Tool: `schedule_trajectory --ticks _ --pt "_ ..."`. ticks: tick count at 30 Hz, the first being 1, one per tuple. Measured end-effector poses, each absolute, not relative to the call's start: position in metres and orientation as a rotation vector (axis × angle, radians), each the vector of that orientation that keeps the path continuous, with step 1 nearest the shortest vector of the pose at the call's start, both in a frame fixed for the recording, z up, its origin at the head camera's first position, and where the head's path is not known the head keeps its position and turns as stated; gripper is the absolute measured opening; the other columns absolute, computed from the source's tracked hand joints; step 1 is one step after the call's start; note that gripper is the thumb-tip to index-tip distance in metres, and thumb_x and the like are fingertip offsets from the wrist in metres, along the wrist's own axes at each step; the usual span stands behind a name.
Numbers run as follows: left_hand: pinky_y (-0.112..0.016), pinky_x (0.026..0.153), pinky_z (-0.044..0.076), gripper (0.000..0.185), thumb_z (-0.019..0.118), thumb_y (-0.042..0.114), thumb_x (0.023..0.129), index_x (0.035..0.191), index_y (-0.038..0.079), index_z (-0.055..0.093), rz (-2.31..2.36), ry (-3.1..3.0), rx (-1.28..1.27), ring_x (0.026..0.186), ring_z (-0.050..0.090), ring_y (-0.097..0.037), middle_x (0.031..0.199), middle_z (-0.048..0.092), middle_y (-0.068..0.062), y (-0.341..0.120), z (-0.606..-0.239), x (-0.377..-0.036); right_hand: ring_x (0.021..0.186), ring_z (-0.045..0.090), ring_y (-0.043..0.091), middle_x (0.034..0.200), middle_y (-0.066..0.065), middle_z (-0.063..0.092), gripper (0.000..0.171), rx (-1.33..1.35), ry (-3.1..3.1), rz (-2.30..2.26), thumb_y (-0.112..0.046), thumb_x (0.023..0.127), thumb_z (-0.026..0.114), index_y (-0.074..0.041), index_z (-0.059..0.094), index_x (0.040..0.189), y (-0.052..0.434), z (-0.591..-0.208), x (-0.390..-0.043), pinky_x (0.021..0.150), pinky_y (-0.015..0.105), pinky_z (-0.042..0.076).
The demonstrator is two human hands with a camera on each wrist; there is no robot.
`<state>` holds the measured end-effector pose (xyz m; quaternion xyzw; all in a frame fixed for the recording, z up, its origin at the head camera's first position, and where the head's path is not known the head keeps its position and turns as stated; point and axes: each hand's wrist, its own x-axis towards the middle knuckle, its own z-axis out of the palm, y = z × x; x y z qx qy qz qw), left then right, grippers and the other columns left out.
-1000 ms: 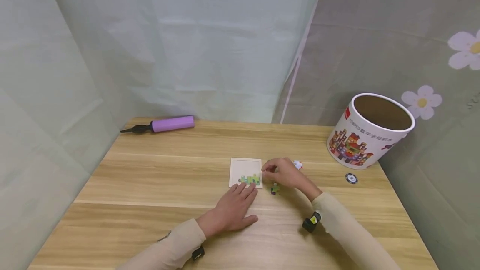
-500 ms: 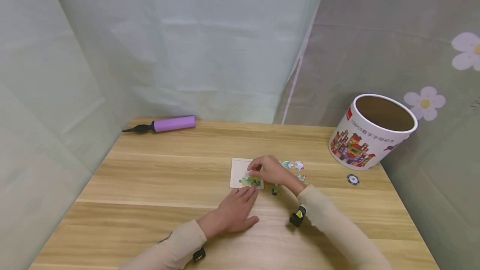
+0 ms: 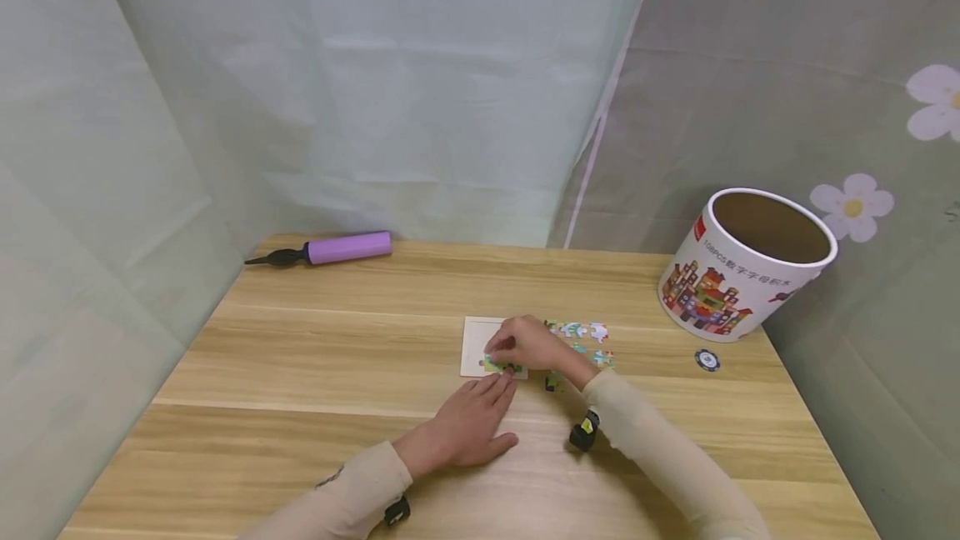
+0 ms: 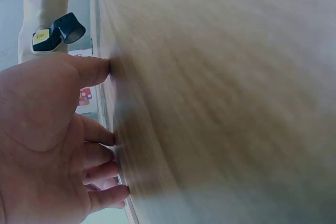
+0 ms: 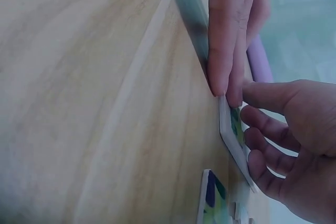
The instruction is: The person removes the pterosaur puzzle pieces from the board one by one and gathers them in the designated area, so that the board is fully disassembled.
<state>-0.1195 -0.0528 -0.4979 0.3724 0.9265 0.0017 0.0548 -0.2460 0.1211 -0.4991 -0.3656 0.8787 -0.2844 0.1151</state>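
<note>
The left hand [image 3: 468, 427] lies flat on the wooden table [image 3: 300, 373], fingers straight and relaxed, its fingertips touching the near edge of a small square puzzle board [image 3: 480, 340]. Just beyond those fingertips, the right hand [image 3: 525, 344] hovers low over the board's near right corner with its fingers curled down onto a green puzzle piece [image 3: 497, 364]; the right wrist view shows its fingers [image 5: 273, 145] bent against the board's raised edge [image 5: 233, 140], with the left hand's fingertips [image 5: 226, 77] pressing the table right beside it. Whether the right hand pinches the piece or only presses it cannot be told. To the right of the right hand, loose puzzle pieces [image 3: 581, 330] lie scattered, and one dark piece [image 3: 552, 380] sits just beside its wrist. Well to the right stands an open round cardboard tub [image 3: 738, 269] printed with coloured buildings and a line of writing too small to read. A small round token [image 3: 707, 359] lies in front of it. Far beyond the left hand, a purple hand pump [image 3: 330, 248] lies by the curtain.
</note>
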Motion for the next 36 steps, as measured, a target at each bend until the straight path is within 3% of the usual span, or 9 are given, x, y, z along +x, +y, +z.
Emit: schedule_trajectory --ticks 7,20,28,36 --pt "-0.041 0.118 0.035 0.074 0.049 0.051 0.104 0.154 -0.002 0.041 0.013 2.819 1.137 0.149 0.037 -0.029 0.162 0.037 -0.017 -0.054 -0.500 -0.120 0.082 0.062 0.004 0.088 -0.008 0.070 0.016 -1.177 2.537 -0.774 -0.018 0.094 0.076 -0.013 0.082 0.107 0.120 -0.498 -0.248 0.075 0.022 0.053" --pt "-0.041 0.118 0.036 0.073 0.049 0.051 0.103 0.153 -0.002 0.042 0.006 2.822 1.145 0.149 0.037 -0.029 0.161 0.039 -0.017 -0.053 -0.498 -0.120 0.085 0.066 0.004 0.095 -0.006 0.072 0.009 -1.104 2.540 -0.810 -0.015 0.093 0.077 -0.015 0.080 0.101 0.119 -0.496 -0.246 0.077 0.024 0.055" --pt "-0.043 0.118 0.036 0.074 0.050 0.051 0.103 0.154 -0.001 0.042 0.016 2.807 1.131 0.149 0.036 -0.029 0.162 0.038 -0.016 -0.053 -0.496 -0.120 0.075 0.064 0.002 0.083 -0.010 0.073 0.005 -1.032 2.506 -0.929 -0.012 0.093 0.075 -0.016 0.078 0.094 0.120 -0.497 -0.245 0.071 0.023 0.055" --pt "-0.048 0.121 0.031 0.075 0.048 0.054 0.103 0.156 0.002 0.039 0.026 2.781 1.100 0.152 0.031 -0.029 0.165 0.033 -0.015 -0.054 -0.493 -0.122 0.088 0.068 0.008 0.092 -0.007 0.075 0.007 -0.963 2.510 -1.082 -0.012 0.097 0.071 -0.015 0.078 0.098 0.130 -0.491 -0.245 0.081 0.027 0.057"
